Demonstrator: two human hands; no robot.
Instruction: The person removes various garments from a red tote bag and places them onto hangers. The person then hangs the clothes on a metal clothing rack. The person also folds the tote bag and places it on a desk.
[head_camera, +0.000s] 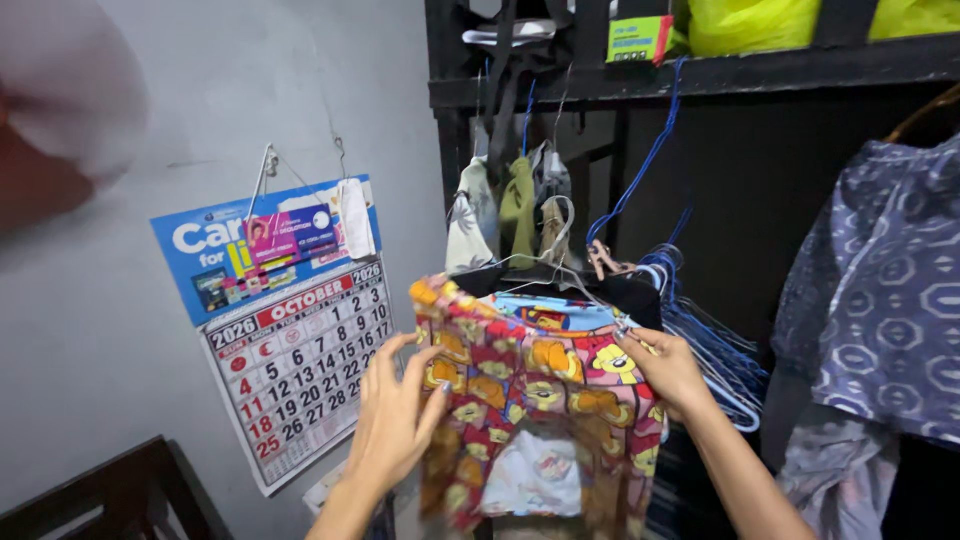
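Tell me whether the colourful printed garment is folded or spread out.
Spread out. The printed garment hangs flat and open between the left hand and right hand, each holding one side, its pattern facing the camera.

Printed cloth garment (540, 400), soft and matt, with a cartoon pattern in red, yellow and pink, creased where the left hand (395, 420) and right hand (668, 368) press it. Thin wire hangers (715, 355) with a smooth blue coating, slightly glossy. Paper wall calendar (295, 360), its upper sheet glossy. Painted wall (130, 230), matt and faintly rough. Dark shelf (700, 75), dull finish. Patterned blue-grey cloth (880, 300), matt.
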